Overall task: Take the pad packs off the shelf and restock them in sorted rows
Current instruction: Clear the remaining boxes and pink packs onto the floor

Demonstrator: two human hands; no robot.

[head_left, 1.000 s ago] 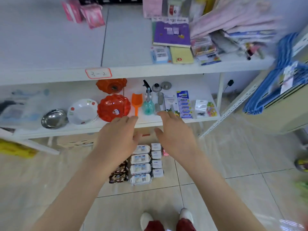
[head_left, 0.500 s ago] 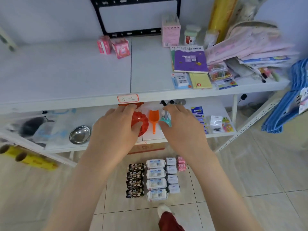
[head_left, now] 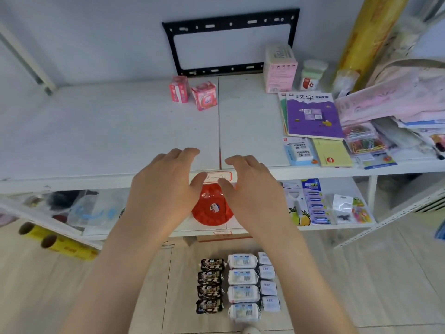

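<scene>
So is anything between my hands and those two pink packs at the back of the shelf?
Nothing visible. The left hand and right hand hover empty over the shelf's front edge, and only bare white surface lies between them and the two pink packs. The book lies off to the right.

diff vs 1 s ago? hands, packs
Both hands, the left hand and right hand, rose from over the floor packs to the upper shelf edge, empty and open, reaching toward the two pink packs at the back. The view tilted up. Nothing was grasped; floor rows and pink packs are unchanged.
</scene>
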